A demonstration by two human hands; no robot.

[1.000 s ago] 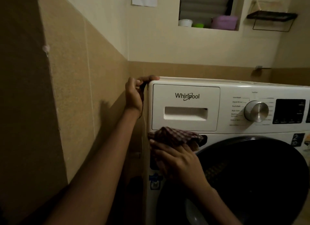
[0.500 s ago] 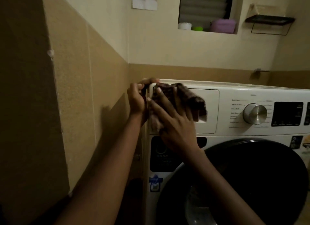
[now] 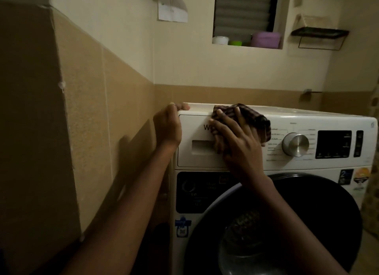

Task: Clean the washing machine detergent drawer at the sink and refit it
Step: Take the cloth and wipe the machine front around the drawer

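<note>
The detergent drawer sits pushed in flush at the top left of the washing machine, its front panel level with the control panel beside it. The right hand lies flat over the drawer's upper right part, fingers spread and fairly straight, pressing a dark striped cloth against the front; that grip is open, not curled round the cloth. The cloth bunches up over the machine's top front edge and hides most of the brand lettering. The left hand is at the machine's top left corner, its grip closed on the edge with the fingertips hooked over the top.

Right of the drawer are a metal dial and a dark display. Below them is the round dark door.

The machine stands close against a tan tiled wall on its left. Above, a window ledge holds a white tub, a green container and a purple box, with a black wire shelf to the right and a paper sheet pinned to the left.
</note>
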